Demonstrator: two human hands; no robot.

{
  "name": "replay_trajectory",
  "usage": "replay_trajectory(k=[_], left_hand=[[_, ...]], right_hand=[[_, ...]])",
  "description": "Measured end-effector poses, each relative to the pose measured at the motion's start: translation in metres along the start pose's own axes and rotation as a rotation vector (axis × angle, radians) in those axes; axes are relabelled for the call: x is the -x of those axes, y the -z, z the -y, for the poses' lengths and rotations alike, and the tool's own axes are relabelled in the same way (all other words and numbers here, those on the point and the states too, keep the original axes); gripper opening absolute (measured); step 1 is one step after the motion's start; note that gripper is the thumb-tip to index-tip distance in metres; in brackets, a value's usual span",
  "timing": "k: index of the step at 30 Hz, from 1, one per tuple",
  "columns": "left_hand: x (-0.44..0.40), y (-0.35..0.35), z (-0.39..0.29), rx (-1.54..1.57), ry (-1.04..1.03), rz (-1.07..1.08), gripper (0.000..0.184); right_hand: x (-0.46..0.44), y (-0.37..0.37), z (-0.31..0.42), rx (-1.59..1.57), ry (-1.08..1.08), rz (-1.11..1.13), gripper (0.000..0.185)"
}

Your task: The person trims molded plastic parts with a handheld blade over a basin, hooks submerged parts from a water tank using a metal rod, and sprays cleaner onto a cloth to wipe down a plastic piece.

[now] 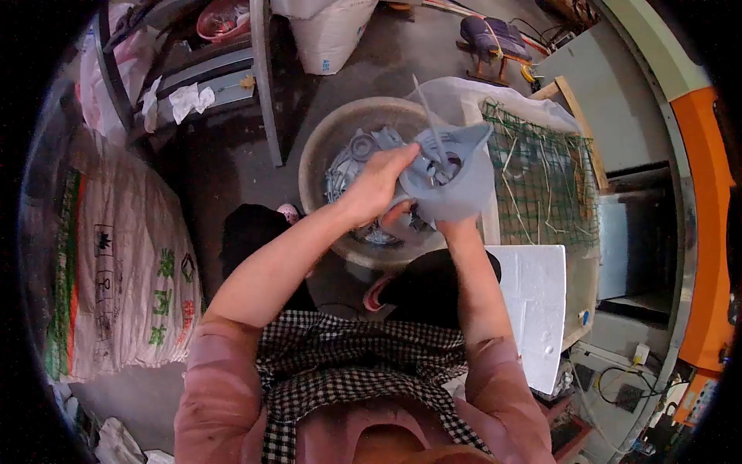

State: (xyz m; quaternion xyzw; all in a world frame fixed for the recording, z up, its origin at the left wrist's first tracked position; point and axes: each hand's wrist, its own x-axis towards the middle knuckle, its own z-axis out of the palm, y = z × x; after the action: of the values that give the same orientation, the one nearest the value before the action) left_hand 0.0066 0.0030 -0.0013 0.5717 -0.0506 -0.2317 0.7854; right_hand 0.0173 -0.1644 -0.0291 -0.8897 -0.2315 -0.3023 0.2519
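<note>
A grey-blue plastic part (456,193), rounded with a pointed spout-like edge and a thin stick-like piece standing up from it, is held over the right side of a round basin (313,158). My left hand (382,179) grips its left edge, fingers closed on it. My right hand (456,228) is under the lower side of the part, its fingers mostly hidden behind it. Inside the basin lie several grey plastic pieces (362,147).
A green net (541,174) in a frame stands right of the basin, with a white foam board (533,301) below. Woven sacks (131,271) stand at left, a metal rack (267,85) at upper left. An orange-edged machine (703,224) is far right.
</note>
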Motion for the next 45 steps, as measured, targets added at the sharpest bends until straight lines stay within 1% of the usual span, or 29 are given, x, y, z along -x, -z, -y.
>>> replay_trajectory(k=[1,3,7,8,10,11,13,14,16,18,22,24,25,27,28,29,31,32,34,35,36,37,38,39,40,42,43,44,45], left_hand=[[-0.001,0.001,-0.001,-0.031,-0.025,-0.031,0.044],[-0.005,0.003,-0.001,-0.061,-0.056,-0.070,0.045],[-0.011,0.006,0.002,-0.057,-0.069,-0.061,0.043],[-0.012,0.005,0.002,-0.018,-0.049,-0.035,0.042],[-0.015,0.004,0.004,0.028,-0.039,-0.036,0.042],[-0.017,0.002,0.005,0.077,-0.027,-0.037,0.042],[-0.019,-0.001,0.004,0.086,-0.013,-0.059,0.042],[-0.019,-0.002,0.004,0.092,0.003,-0.081,0.042],[-0.020,-0.002,0.004,0.074,-0.019,-0.066,0.042],[-0.021,-0.002,0.004,0.060,-0.043,-0.050,0.042],[-0.024,0.001,0.004,-0.038,-0.099,-0.059,0.040],[-0.030,0.005,0.011,-0.089,-0.111,-0.061,0.039],[-0.034,0.006,0.017,-0.210,-0.272,-0.092,0.038],[-0.035,0.007,0.018,-0.333,-0.432,-0.123,0.036],[-0.032,0.009,0.013,-0.203,-0.248,-0.067,0.034],[-0.029,0.008,0.008,-0.075,-0.063,-0.011,0.032],[-0.030,0.009,0.010,-0.077,-0.037,0.027,0.032],[-0.032,0.009,0.011,-0.074,-0.012,0.065,0.031],[-0.036,0.012,0.013,-0.108,-0.056,0.071,0.031],[-0.038,0.013,0.015,-0.136,-0.101,0.077,0.031],[-0.043,0.015,0.016,-0.139,-0.103,0.084,0.031],[-0.049,0.018,0.017,-0.044,-0.050,-0.045,0.033],[-0.051,0.020,0.020,0.049,0.004,-0.176,0.035],[-0.052,0.019,0.022,0.019,0.011,-0.268,0.036],[-0.055,0.022,0.028,0.009,0.009,-0.271,0.036],[-0.058,0.028,0.035,0.425,0.087,-0.487,0.034],[-0.056,0.033,0.034,0.511,0.064,-0.414,0.035],[-0.055,0.035,0.033,0.502,0.071,-0.411,0.035],[-0.052,0.032,0.027,0.509,0.093,-0.388,0.038]], right_hand=[[0.002,-0.001,-0.003,0.000,0.000,0.001,0.027],[0.010,-0.005,-0.016,-0.032,0.004,0.221,0.030],[0.034,-0.025,-0.040,-0.121,0.119,0.313,0.033],[0.041,-0.033,-0.045,-0.321,-0.049,0.269,0.035],[0.032,-0.028,-0.037,-0.515,-0.212,0.220,0.038],[0.027,-0.021,-0.034,-0.305,-0.170,0.215,0.034],[0.019,-0.019,-0.031,-0.095,-0.127,0.211,0.030],[0.017,-0.026,-0.034,-0.224,-0.187,0.094,0.027],[0.016,-0.029,-0.032,-0.350,-0.250,-0.023,0.025],[0.015,-0.025,-0.028,-0.161,-0.251,0.084,0.025],[0.014,-0.022,-0.031,-0.296,-0.227,0.204,0.028],[0.018,-0.015,-0.039,-0.098,0.058,0.290,0.031],[0.019,-0.013,-0.041,-0.100,0.057,0.290,0.031],[0.019,-0.007,-0.044,-0.354,-0.211,0.486,0.031],[0.022,-0.003,-0.045,-0.356,-0.212,0.484,0.031],[0.025,0.000,-0.046,-0.370,-0.139,0.469,0.027],[0.028,0.008,-0.057,-0.384,-0.067,0.451,0.024],[0.028,0.012,-0.069,-0.717,-0.467,0.695,0.023],[0.028,0.003,-0.086,-1.045,-0.879,0.916,0.023],[0.031,-0.007,-0.095,-1.391,-0.859,0.960,0.026],[0.025,-0.006,-0.092,-1.564,-0.833,0.966,0.027],[0.019,-0.005,-0.089,-1.739,-0.809,0.982,0.029],[0.012,-0.001,-0.086,-1.452,-0.884,0.892,0.032],[0.006,0.001,-0.079,-1.169,-0.942,0.796,0.038],[0.011,-0.006,-0.084,-1.178,-0.937,0.793,0.038],[0.026,-0.020,-0.087,0.009,-0.626,0.623,0.042],[0.023,-0.011,-0.080,0.145,-0.725,0.628,0.049],[0.023,-0.016,-0.083,0.141,-0.735,0.624,0.049],[0.021,-0.024,-0.090,-0.078,-0.767,0.388,0.051]])
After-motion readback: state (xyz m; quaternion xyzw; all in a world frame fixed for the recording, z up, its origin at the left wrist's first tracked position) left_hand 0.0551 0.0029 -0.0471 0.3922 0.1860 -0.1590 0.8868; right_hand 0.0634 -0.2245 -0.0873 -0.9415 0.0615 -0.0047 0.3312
